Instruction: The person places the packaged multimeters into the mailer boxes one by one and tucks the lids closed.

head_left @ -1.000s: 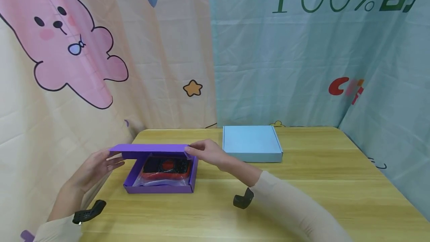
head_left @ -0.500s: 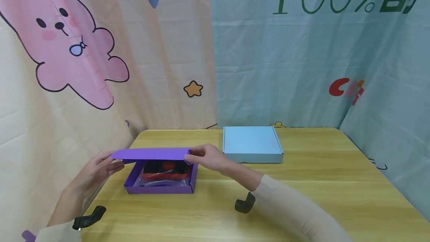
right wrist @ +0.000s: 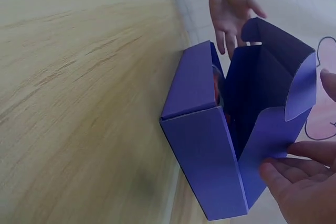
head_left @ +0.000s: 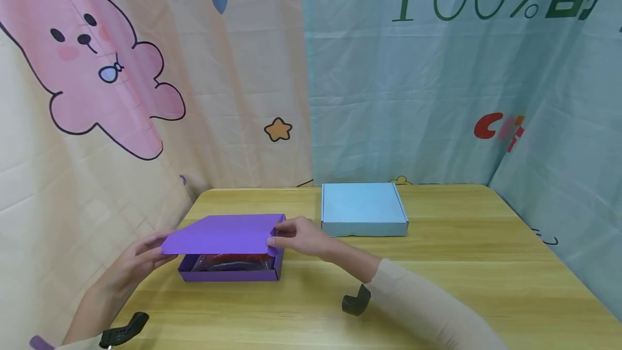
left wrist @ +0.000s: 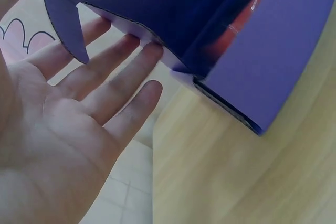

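A purple cardboard box (head_left: 229, 275) stands at the left of the table, its hinged lid (head_left: 223, 235) tilted down over it with a gap at the front. Through the gap shows a red item in a clear plastic bag (head_left: 233, 262), mostly hidden. My left hand (head_left: 141, 261) supports the lid's left side; the left wrist view shows straight fingertips (left wrist: 152, 51) touching the side flap, the thumb apart. At the lid's right side, my right hand (head_left: 298, 236) touches the side flap (right wrist: 268, 135) with slightly bent fingers (right wrist: 275, 174), thumb away from them.
A closed light blue box (head_left: 364, 204) lies farther back, right of the purple one. The wooden table (head_left: 437, 263) meets printed curtains (head_left: 389, 96) at the back and sides. Black wrist straps (head_left: 123, 329) sit near both cuffs.
Both hands have lowered the lid forward, so its top now faces up more. The black face with a red dial, seen in the box earlier, is now covered.
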`<state>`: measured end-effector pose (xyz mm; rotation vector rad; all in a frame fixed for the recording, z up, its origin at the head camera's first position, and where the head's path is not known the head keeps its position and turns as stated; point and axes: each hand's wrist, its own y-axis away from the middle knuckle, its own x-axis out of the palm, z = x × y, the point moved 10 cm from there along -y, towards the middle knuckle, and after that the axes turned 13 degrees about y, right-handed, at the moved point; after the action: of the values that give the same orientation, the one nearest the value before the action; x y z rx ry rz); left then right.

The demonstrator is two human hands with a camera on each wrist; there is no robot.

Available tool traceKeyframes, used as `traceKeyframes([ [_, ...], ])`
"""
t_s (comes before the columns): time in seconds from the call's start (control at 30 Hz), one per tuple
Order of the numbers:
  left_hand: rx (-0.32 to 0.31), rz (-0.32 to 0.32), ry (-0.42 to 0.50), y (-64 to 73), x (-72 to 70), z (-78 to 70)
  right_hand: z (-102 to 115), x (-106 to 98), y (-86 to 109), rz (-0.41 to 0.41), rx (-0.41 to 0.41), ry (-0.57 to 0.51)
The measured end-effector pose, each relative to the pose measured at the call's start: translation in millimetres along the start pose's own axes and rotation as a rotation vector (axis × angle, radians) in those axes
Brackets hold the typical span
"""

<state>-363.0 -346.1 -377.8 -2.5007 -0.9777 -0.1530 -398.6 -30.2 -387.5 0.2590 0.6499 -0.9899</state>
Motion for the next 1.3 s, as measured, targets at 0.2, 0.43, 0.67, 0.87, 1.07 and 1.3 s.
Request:
traceKeyframes([
  [0.2,-0.066,-0.093,-0.072,5.3,-5.4,8.7,-9.8,4.4,0.2,-0.036,0.041,0.046],
  [0.43,-0.143,-0.330,-0.255,11.9,-25.7,12.3,-6.3,8.1,1.1,-0.047,-0.009,0.065],
  [0.67,-0.201,-0.388,-0.291,14.6,-29.5,17.8,-5.8,9.9,3.0,-0.047,-0.015,0.064],
  [0.87,-0.206,-0.399,-0.349,13.3,-31.9,17.9,-8.6,10.3,3.7,-0.056,0.001,0.113],
  [1.07,-0.236,-0.433,-0.424,14.5,-38.0,21.3,-10.1,10.0,1.1,-0.089,-0.034,0.219],
  [1.3,-0.300,-0.500,-0.541,14.4,-42.5,23.9,5.3,9.2,-6.3,-0.118,-0.223,0.448],
])
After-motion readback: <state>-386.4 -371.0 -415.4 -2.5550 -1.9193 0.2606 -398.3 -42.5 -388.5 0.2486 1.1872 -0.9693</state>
